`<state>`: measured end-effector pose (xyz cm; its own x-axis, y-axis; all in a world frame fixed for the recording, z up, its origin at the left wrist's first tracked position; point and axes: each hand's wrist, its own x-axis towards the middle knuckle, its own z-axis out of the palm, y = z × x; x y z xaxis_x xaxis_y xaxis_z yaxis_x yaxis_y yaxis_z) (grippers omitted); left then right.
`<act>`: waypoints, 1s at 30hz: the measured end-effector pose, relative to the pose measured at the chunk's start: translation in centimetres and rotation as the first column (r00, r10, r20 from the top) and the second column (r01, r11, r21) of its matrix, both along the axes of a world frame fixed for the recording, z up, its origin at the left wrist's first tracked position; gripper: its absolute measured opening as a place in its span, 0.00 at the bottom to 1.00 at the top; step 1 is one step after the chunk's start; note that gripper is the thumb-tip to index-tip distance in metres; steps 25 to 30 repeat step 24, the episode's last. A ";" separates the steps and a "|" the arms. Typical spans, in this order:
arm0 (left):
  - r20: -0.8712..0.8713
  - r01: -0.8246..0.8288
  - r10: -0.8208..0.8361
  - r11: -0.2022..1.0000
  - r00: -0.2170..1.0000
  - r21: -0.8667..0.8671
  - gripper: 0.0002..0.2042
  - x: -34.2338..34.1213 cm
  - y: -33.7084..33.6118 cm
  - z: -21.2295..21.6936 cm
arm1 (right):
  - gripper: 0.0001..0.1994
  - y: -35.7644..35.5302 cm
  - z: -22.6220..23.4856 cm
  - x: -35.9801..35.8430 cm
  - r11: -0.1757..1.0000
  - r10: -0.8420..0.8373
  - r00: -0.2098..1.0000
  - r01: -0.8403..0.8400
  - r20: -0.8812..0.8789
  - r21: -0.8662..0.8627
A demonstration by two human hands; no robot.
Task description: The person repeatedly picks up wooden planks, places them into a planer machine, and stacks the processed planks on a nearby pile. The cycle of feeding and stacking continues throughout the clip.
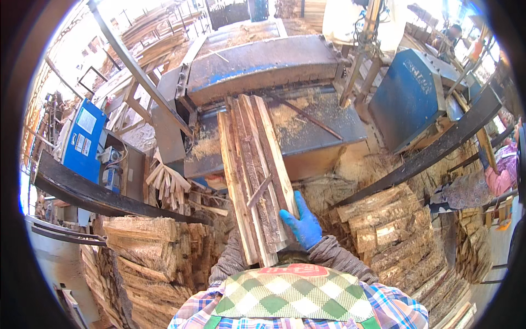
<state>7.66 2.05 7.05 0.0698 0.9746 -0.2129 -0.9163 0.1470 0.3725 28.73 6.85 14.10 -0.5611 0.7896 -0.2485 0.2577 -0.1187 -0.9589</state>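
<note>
A bundle of long, rough-edged wooden slabs [255, 164], some with bark, stretches away in front of me. Its far end rests on the metal bed [329, 109] of a machine, and the near end comes close to my apron. My right hand [303, 222], in a blue glove, grips the bundle's right side near this end, thumb over the edge. The wood hides my left hand; only its grey-brown sleeve [227, 262] shows at the bundle's left. A short stick [259, 191] lies across the top of the slabs.
A dark bar [309, 118] and sawdust lie on the bed, below the machine's steel housing [263, 63]. Stacks of slabs stand at left [145, 247] and right [394, 230]. Curved dark rails [427, 145] flank me. A blue control box [83, 140] is left; another person's sleeve [503, 175] shows right.
</note>
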 end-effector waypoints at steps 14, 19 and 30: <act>0.007 0.049 -0.049 0.997 0.999 -0.058 0.44 4.3 2.9 -0.8 | 0.25 5.2 -2.1 12.9 0.759 -0.651 0.740 0.638 -0.169 -0.133; -0.030 0.022 -0.025 0.995 0.999 -0.095 0.44 4.2 2.8 -0.6 | 0.27 7.0 1.7 9.1 0.836 -0.547 0.828 0.530 -0.126 -0.142; -0.059 0.043 -0.049 0.995 0.997 -0.095 0.43 4.4 -3.8 -4.8 | 0.28 12.5 0.6 6.6 0.889 -0.457 0.880 0.447 -0.130 -0.103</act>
